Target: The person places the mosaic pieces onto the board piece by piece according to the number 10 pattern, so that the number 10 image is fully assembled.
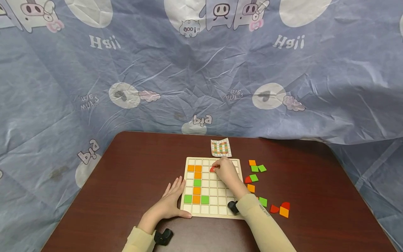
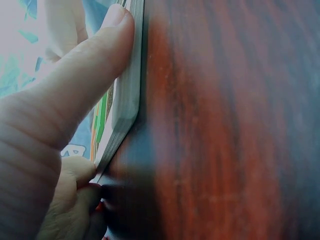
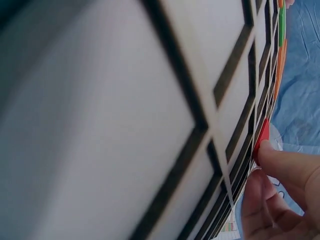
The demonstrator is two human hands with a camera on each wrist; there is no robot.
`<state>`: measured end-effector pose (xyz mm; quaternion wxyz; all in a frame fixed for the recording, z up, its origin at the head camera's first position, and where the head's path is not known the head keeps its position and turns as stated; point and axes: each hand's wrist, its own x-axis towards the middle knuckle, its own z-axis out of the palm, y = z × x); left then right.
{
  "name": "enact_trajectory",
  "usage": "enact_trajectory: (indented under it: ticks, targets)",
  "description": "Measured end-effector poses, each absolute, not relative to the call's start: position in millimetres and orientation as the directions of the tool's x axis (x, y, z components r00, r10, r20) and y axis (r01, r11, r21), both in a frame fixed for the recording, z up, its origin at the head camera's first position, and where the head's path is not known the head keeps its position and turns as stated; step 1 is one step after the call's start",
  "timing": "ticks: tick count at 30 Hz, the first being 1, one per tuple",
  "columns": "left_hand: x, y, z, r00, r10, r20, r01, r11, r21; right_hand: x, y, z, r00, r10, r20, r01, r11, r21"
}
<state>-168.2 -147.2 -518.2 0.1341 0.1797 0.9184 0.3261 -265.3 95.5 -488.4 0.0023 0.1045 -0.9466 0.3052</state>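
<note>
A pale wooden grid board lies on the table with orange squares and green squares in some left-side cells. My right hand reaches over its upper part and pinches a red quarter-round tile at a cell; in the right wrist view, the thumb presses on that red tile. My left hand rests at the board's lower left corner, fingers extended along the side. In the left wrist view, its thumb lies against the board's edge.
Behind the board lies a small printed pattern card. Loose tiles are scattered to the right, among them a green square, an orange square and a red quarter-round piece. A blue patterned cloth hangs behind the brown table.
</note>
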Motion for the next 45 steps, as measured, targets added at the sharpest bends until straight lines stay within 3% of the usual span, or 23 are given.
enact_trajectory:
  ticks: [7,11,18,22,34,45]
  targets:
    - [-169,-147,-515,-0.899,0.419,-0.129,0.245,0.723,0.645,-257,93,-482,-0.956,-0.282,0.082,-0.291,0.876,-0.385]
    - [-169,-147,-515,-0.899,0.42,-0.127,0.245,0.721,0.649,-257,96,-479,-0.961,-0.274,0.039,-0.264,0.864,-0.429]
    - [-168,-147,-516,-0.9,0.419,-0.12,0.25,0.721,0.646,-260,122,-471,-0.982,-0.169,-0.084,-0.061,0.707,-0.705]
    - [-168,-147,-517,-0.902,0.418,-0.109,0.255,0.72,0.646,-262,147,-460,-0.987,-0.116,-0.113,0.015,0.632,-0.775]
    - [-168,-148,-518,-0.898,0.424,-0.118,0.258,0.725,0.639,-249,226,-479,-0.988,-0.009,-0.155,0.115,0.629,-0.769]
    - [-168,-148,-521,-0.9,0.419,-0.118,0.256,0.728,0.636,-238,244,-487,-0.983,-0.017,-0.18,0.117,0.698,-0.706]
